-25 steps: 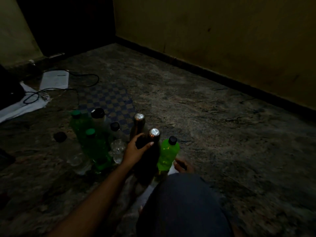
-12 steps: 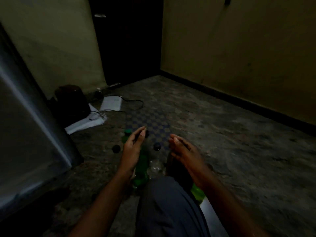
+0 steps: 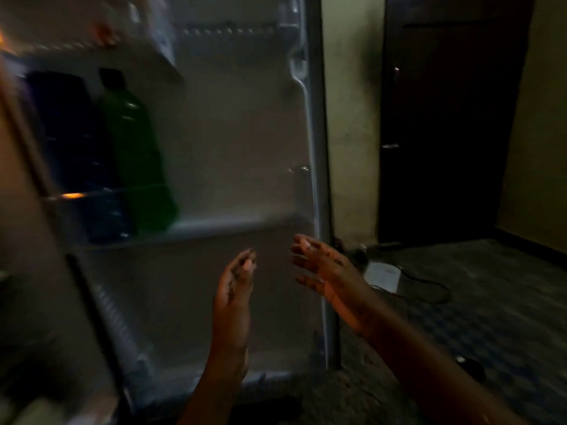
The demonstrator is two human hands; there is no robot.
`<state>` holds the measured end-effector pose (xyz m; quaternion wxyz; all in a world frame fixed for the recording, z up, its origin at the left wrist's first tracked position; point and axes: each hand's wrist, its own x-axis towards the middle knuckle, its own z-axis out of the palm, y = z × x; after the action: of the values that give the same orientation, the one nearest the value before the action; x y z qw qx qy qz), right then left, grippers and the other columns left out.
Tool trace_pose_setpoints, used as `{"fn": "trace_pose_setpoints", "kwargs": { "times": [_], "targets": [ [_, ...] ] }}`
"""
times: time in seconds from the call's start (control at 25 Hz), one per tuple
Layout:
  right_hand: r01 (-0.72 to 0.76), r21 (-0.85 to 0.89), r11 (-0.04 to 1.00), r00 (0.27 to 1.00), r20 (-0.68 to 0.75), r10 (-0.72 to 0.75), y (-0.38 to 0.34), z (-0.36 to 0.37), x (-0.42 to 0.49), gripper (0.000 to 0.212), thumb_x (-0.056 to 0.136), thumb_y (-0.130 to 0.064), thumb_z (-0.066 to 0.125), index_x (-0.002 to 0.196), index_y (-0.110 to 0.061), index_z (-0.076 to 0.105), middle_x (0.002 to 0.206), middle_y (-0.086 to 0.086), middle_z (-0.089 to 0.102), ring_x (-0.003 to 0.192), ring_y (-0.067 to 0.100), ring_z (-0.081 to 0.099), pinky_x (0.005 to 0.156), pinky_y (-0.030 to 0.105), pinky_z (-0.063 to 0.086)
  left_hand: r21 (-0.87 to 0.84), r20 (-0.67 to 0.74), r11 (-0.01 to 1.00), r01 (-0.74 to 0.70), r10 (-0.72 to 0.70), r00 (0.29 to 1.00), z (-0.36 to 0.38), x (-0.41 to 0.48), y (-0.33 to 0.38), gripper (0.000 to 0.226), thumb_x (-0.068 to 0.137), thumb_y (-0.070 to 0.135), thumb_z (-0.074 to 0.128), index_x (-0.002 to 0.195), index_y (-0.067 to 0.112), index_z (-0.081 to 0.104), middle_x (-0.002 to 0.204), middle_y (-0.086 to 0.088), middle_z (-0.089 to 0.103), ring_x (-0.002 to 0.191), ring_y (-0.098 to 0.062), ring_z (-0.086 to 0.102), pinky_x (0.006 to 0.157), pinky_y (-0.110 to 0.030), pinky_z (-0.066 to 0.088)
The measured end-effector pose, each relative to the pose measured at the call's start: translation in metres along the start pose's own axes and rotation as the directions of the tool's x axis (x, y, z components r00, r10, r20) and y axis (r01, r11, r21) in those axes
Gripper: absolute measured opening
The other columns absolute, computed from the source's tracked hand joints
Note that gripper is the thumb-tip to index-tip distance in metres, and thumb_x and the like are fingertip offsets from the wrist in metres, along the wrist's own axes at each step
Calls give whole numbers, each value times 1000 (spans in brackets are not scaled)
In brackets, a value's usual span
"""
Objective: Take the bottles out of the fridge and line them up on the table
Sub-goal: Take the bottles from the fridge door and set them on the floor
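Observation:
The open fridge door (image 3: 239, 154) fills the left and middle of the view, its inner side facing me. On its lower door shelf (image 3: 214, 225) stand a green bottle (image 3: 138, 161) with a dark cap and, to its left, a dark blue bottle (image 3: 70, 142). My left hand (image 3: 234, 289) and my right hand (image 3: 325, 271) are both raised in front of the door below that shelf, fingers apart, palms facing each other, holding nothing. The bottles lie up and left of both hands. The image is dim and blurred.
A dark doorway (image 3: 445, 124) stands at the right behind the fridge door's edge. On the stone floor lie a white paper (image 3: 382, 273), a black cable (image 3: 429, 286) and a small dark cap (image 3: 472, 368). A checkered mat (image 3: 491, 326) covers the floor at the right.
The view has swung up and left from the bottles on the floor to the open fridge door. My left hand let go of a steel bottle; both hands now reach forward, empty.

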<state>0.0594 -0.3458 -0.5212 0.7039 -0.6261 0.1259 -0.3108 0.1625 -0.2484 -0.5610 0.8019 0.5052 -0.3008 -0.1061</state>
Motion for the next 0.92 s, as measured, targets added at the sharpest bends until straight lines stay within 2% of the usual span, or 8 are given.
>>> {"fn": "trace_pose_setpoints", "kwargs": {
  "times": [0.12,0.28,0.4,0.48,0.6,0.72,0.8,0.92],
  "targets": [
    [89,10,996,988,126,-89,-25,53,33,25,92,-25,48,117,-25,51,108,-11,58,117,12,51,98,32,43,39,-76,990,-138,140,987,-35,29,43,30,91,24,44,119,19,54,127,-1,59,119,-10,53,91,-19,39],
    [222,-29,975,949,237,-209,-59,110,73,25,91,-30,51,115,-27,51,115,-7,55,112,10,51,96,28,45,166,-164,928,-335,361,918,-69,70,100,31,91,20,48,122,15,53,116,9,60,101,9,56,80,-8,45],
    [287,-97,953,932,258,-254,-75,144,104,46,88,-38,55,129,-21,45,131,0,51,113,11,50,98,29,44,255,-235,874,-414,471,850,-94,114,135,32,91,15,51,123,12,51,122,-2,56,114,-9,53,81,-7,44],
    [287,-146,947,939,240,-247,-84,169,125,57,85,-42,58,134,-20,40,138,4,48,113,12,49,97,29,44,317,-276,849,-422,508,816,-114,144,150,41,88,24,58,126,14,48,134,-7,50,124,-18,47,90,-16,42],
    [272,-264,925,958,167,-234,-91,202,153,74,80,-46,63,140,-19,29,142,8,43,119,18,49,89,26,41,446,-321,828,-339,502,803,-136,180,158,57,86,31,60,136,16,37,140,-11,44,127,-24,46,97,-34,42],
    [247,-240,939,963,168,-211,-86,231,168,73,78,-39,69,136,-14,33,130,7,53,115,21,54,95,33,44,463,-315,859,-220,391,865,-152,203,155,86,73,52,67,141,17,26,140,-14,44,122,-31,50,100,-46,44],
    [266,-270,925,960,162,-229,-78,244,175,63,78,-33,70,130,-12,42,124,8,58,113,22,56,100,36,46,416,-308,899,-138,282,909,-161,215,155,109,48,71,70,137,20,32,134,-12,50,115,-31,55,97,-51,48],
    [292,-260,920,956,67,-285,-70,247,182,60,75,-26,75,126,-12,46,128,13,58,115,28,57,101,43,47,520,-244,853,-43,196,950,-174,229,160,110,36,74,73,125,14,49,130,-11,52,108,-28,59,94,-44,51]
  ]
}}
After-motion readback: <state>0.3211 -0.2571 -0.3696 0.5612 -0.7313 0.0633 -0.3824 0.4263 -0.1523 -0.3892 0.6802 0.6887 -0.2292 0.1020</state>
